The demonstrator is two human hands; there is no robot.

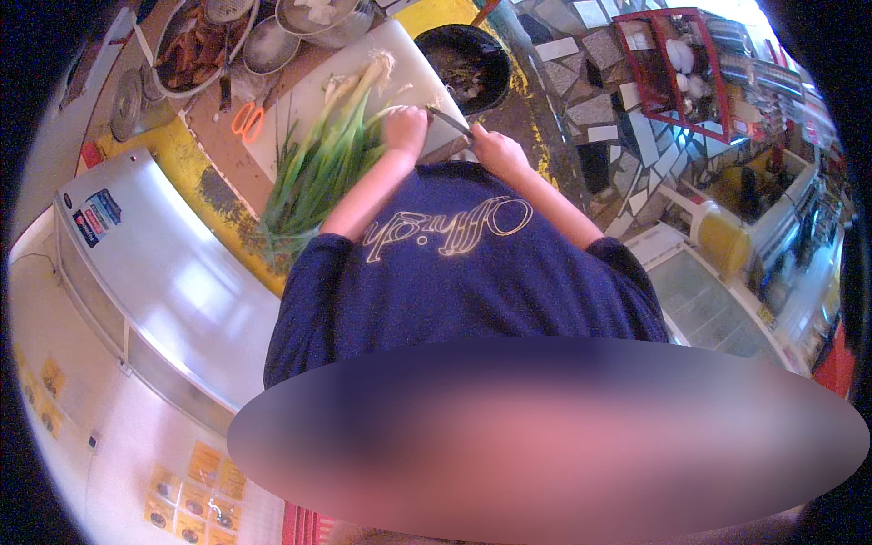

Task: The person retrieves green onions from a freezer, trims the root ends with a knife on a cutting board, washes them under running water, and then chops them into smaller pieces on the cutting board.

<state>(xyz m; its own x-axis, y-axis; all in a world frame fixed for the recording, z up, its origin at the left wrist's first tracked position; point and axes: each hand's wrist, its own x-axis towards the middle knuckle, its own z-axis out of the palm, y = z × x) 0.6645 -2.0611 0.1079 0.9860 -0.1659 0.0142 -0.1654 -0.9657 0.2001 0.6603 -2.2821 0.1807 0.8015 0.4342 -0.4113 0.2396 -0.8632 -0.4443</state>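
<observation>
My left hand point(407, 129) is closed around a green onion stalk, whose pale end shows beside my fingers. My right hand point(501, 148) grips the handle of a knife point(449, 120). The dark blade points up and left, its tip close to my left hand. Both hands are over the near right part of a white cutting board point(415, 65). A bunch of green onions point(334, 153) lies across the board, left of my left hand. White root ends are at the far side, and the leaves reach past the near edge onto a plastic bag point(283, 242).
A black basin point(503, 75) with scraps stands right of the board. Orange-handled scissors point(248, 122) lie to its left. Beyond are a bowl of brown food pieces point(194, 51), a small metal bowl point(271, 46) and a larger one point(351, 30). A chest freezer point(184, 252) is at left.
</observation>
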